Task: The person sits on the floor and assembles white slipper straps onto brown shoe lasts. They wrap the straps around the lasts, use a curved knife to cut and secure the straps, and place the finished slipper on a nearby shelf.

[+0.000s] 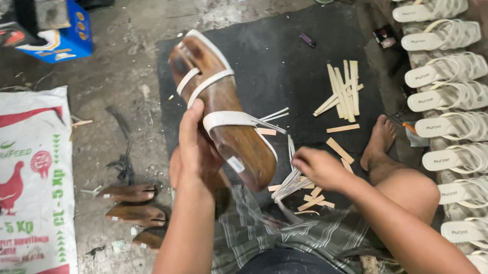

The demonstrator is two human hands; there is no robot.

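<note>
1. The left hand [195,154] is closed around the heel end of a wooden shoe last [223,110], holding it tilted up above the black mat [294,61], toe pointing away.
2. On the last sits a white sandal in the making: three white straps [210,84] cross the wood, and loose strap ends [270,119] stick out at the right side.
3. The right hand [318,167] is down by the mat, fingers curled onto a bundle of white strap strips [292,182]; its grip looks narrow, though the fingertips are hidden.
4. Judging by this, the step in hand is strapping the upper onto the last, and another strip is being picked.
5. The next move calls for pulling out one strip alone and laying it flat across the last while the left hand keeps it steady.
6. Cut tan strips [343,89] lie on the mat; finished white sandals [455,93] line the right; spare lasts [130,203] lie on the floor at left.
</note>
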